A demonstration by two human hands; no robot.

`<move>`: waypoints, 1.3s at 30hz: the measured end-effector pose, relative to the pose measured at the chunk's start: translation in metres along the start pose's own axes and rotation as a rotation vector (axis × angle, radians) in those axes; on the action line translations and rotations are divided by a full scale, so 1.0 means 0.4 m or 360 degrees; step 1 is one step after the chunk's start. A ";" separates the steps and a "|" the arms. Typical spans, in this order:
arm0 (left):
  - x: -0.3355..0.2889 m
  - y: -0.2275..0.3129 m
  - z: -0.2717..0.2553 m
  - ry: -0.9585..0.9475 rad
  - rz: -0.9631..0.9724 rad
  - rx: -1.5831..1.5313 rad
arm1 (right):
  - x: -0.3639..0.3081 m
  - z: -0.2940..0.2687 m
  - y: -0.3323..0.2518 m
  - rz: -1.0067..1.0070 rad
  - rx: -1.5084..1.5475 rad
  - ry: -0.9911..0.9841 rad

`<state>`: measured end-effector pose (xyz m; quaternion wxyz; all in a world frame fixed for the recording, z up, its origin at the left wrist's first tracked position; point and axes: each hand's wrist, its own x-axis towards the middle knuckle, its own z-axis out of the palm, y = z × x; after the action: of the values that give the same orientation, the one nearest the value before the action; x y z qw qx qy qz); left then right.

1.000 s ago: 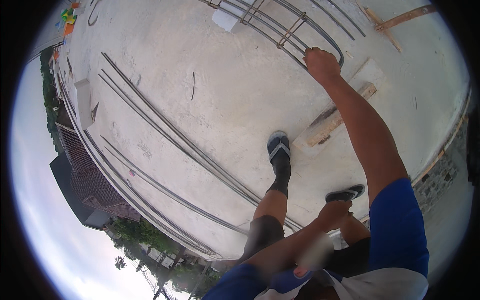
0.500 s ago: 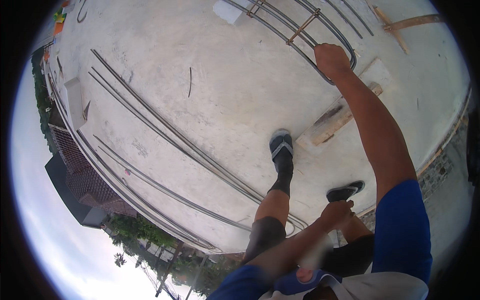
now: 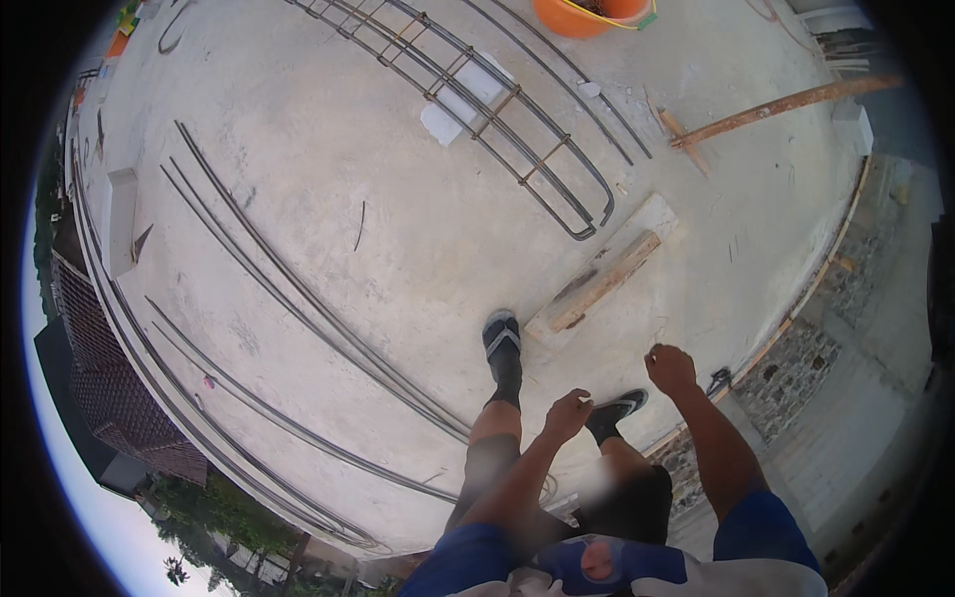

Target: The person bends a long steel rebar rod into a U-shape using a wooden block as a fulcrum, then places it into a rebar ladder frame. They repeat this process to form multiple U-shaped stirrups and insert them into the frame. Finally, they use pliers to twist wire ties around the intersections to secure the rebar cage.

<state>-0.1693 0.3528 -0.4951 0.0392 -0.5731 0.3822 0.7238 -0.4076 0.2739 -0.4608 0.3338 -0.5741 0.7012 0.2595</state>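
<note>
My left hand (image 3: 568,415) is in front of my body, above my sandalled foot, with its fingers curled in. Farther right, my right hand (image 3: 671,369) hangs over the concrete with its fingers bent into a loose fist. Whether either hand holds anything small cannot be made out. Ahead of both hands lies a long rebar cage (image 3: 497,121) of grey bars tied with rusty stirrups, its near end bent into hooks. It is apart from my hands. Between the cage and my feet lies a short wooden plank (image 3: 607,280), the thing closest ahead of my right hand.
Long loose rebars (image 3: 288,286) run across the concrete slab (image 3: 418,214) on the left. An orange bucket (image 3: 591,18) stands at the far side. A rusty wooden beam (image 3: 786,109) juts in at upper right. The slab's edge (image 3: 786,323) drops off on the right.
My right hand has let go of the rebar cage's end and drawn back toward my body. The cage now lies on the slab. My left hand has risen slightly from beside my leg.
</note>
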 end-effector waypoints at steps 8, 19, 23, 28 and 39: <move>-0.466 0.236 -0.529 0.0641 0.0188 -0.0238 | -1.055 0.121 0.493 0.0753 -0.0368 -0.1339; -0.792 -0.386 -0.630 0.0205 -0.0053 0.1467 | -0.710 -0.272 0.010 0.0609 0.0115 -0.0910; -0.832 -0.287 -0.784 0.0310 -0.0274 0.0742 | -0.512 -0.435 -0.160 0.0420 0.0094 -0.0835; -0.897 -0.037 -0.999 0.0928 -0.0435 -0.1364 | -0.212 -0.795 -0.437 -0.0095 -0.0468 -0.0809; -1.037 -0.025 -1.284 0.1027 -0.0730 -0.1405 | 0.198 -1.386 -1.259 -0.0634 0.0374 -0.0045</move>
<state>0.3874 0.2108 -0.1700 -0.1655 -0.7943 -0.0961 0.5766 -0.0187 -0.2943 -0.1557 0.4527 -0.6547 0.5947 0.1132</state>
